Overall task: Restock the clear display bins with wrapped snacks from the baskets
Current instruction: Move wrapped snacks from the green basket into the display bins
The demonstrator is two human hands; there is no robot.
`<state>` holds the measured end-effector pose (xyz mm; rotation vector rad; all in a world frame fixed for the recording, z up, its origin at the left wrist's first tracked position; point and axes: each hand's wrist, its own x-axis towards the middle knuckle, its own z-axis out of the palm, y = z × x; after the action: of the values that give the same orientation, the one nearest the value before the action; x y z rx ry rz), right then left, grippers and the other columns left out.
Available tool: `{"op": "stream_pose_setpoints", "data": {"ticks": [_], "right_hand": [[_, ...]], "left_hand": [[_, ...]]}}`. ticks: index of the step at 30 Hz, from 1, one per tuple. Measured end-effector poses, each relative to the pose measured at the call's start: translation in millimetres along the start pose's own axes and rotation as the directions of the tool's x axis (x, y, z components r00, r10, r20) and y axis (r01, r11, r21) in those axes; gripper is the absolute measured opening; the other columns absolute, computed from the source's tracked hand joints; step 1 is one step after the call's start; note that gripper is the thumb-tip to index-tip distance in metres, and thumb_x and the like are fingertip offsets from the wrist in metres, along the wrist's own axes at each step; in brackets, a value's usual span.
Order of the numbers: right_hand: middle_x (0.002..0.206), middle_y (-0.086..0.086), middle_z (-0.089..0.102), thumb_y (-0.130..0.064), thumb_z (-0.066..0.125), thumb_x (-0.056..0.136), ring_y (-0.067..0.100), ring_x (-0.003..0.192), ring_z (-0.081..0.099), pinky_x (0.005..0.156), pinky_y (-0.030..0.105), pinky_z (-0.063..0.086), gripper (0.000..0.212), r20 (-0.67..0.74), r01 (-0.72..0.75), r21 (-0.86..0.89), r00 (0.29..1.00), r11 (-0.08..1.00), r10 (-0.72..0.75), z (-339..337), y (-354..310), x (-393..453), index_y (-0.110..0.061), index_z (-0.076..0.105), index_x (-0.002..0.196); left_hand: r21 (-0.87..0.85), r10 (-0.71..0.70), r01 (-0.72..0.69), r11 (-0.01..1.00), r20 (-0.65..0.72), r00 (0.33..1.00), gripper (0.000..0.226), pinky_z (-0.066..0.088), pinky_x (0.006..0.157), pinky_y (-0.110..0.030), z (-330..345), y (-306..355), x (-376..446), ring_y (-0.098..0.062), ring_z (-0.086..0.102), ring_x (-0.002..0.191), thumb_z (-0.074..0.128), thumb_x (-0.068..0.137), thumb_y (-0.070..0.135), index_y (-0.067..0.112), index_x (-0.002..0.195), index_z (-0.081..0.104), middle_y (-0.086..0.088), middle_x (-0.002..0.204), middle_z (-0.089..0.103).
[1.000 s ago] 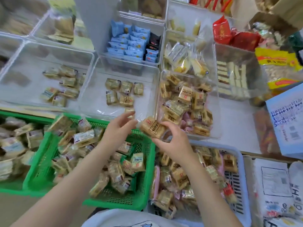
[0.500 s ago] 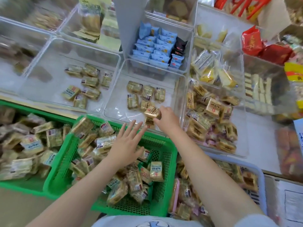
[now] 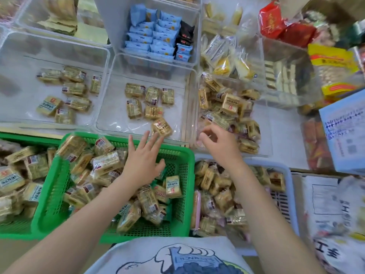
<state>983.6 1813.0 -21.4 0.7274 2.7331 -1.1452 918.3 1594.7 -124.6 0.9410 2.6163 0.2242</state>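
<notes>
Left hand [image 3: 143, 161] spread flat above green basket [image 3: 183, 196], holding nothing. Right hand [image 3: 218, 142] loosely curled, empty, beyond basket's far right corner. Wrapped snack [image 3: 161, 127] lying in clear bin [image 3: 146, 62] just beyond basket's far rim.

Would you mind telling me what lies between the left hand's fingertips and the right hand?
In the head view, one tan wrapped snack lies in the middle clear bin, between the left hand and the right hand. Neither hand touches it.
</notes>
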Motion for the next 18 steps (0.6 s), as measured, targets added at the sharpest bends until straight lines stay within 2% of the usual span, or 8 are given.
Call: {"op": "stream_pose_setpoints", "data": {"ticks": [1,3,6,9,12,14,16,18], "right_hand": [[0.087,-0.007,0.064,-0.022,0.058,0.099,0.002,0.078,0.057,0.062,0.010,0.042,0.010,-0.037,-0.056,0.023,0.998,0.998,0.056,-9.3,16.7,-16.6,-0.018,0.066,0.096],[0.087,-0.010,0.063,-0.023,0.058,0.099,0.004,0.079,0.058,0.061,0.011,0.040,0.007,-0.062,-0.169,0.021,0.984,0.985,0.170,-10.9,51.1,-38.3,-0.022,0.065,0.096],[0.093,-0.007,0.065,-0.022,0.058,0.098,0.017,0.089,0.063,0.072,0.027,0.047,0.008,-0.042,-0.289,-0.093,0.957,0.953,0.286,-3.2,104.5,-63.5,-0.020,0.066,0.100],[0.117,0.001,0.063,-0.022,0.059,0.097,0.021,0.112,0.058,0.091,0.031,0.047,0.025,0.048,-0.212,-0.269,0.971,0.940,0.233,16.5,126.6,-69.7,-0.016,0.063,0.121],[0.143,0.002,0.050,-0.033,0.067,0.092,0.022,0.135,0.042,0.113,0.041,0.036,0.060,0.160,-0.062,-0.398,0.978,0.915,0.135,38.5,123.0,-60.3,-0.020,0.044,0.146],[0.150,0.006,0.043,-0.040,0.073,0.087,0.027,0.141,0.037,0.117,0.048,0.028,0.077,0.221,-0.042,-0.481,0.961,0.876,0.167,50.5,123.5,-52.9,-0.023,0.035,0.152],[0.150,0.010,0.042,-0.037,0.075,0.085,0.031,0.140,0.040,0.117,0.052,0.026,0.078,0.222,-0.077,-0.489,0.952,0.869,0.210,58.0,129.0,-47.7,-0.024,0.035,0.151],[0.145,0.010,0.044,-0.025,0.070,0.089,0.031,0.132,0.046,0.115,0.050,0.029,0.061,0.200,-0.116,-0.424,0.956,0.898,0.217,59.0,133.3,-43.8,-0.021,0.043,0.144]], "left_hand": [[0.017,0.050,-0.050,0.999,0.016,0.999,0.075,-0.010,0.122,-0.057,1.2,13.2,4.4,-0.022,-0.013,0.153,0.032,0.100,0.054,0.026,0.159,-0.004,0.002,0.166,-0.009],[0.044,0.125,-0.126,0.991,0.033,0.992,0.077,-0.009,0.123,-0.053,3.7,33.7,11.5,-0.022,-0.012,0.153,0.033,0.100,0.053,0.023,0.160,-0.003,-0.001,0.167,-0.007],[0.093,0.178,-0.183,0.979,0.062,0.982,0.079,-0.009,0.123,-0.053,13.9,69.2,19.5,-0.029,-0.014,0.153,0.037,0.098,0.053,0.018,0.160,0.002,-0.008,0.168,-0.006],[0.174,0.171,-0.180,0.968,0.064,0.983,0.079,-0.011,0.122,-0.056,26.3,78.4,19.1,-0.037,-0.023,0.150,0.042,0.095,0.055,0.015,0.159,0.018,-0.014,0.165,-0.016],[0.167,0.202,-0.208,0.964,0.053,0.978,0.083,-0.012,0.123,-0.051,28.7,66.2,17.4,-0.030,-0.029,0.148,0.044,0.096,0.051,0.018,0.160,0.003,-0.008,0.163,-0.024],[0.129,0.225,-0.232,0.964,0.065,0.972,0.087,-0.013,0.123,-0.046,23.7,60.3,17.7,-0.025,-0.028,0.149,0.047,0.096,0.047,0.024,0.158,-0.009,-0.003,0.163,-0.022],[0.107,0.226,-0.233,0.967,0.072,0.971,0.088,-0.011,0.124,-0.043,19.2,58.2,18.7,-0.021,-0.025,0.150,0.048,0.096,0.043,0.025,0.157,-0.012,0.000,0.164,-0.018],[0.099,0.216,-0.221,0.970,0.064,0.974,0.088,-0.010,0.124,-0.040,17.9,56.6,18.8,-0.019,-0.023,0.151,0.050,0.097,0.039,0.024,0.158,-0.012,0.002,0.165,-0.016]]}}
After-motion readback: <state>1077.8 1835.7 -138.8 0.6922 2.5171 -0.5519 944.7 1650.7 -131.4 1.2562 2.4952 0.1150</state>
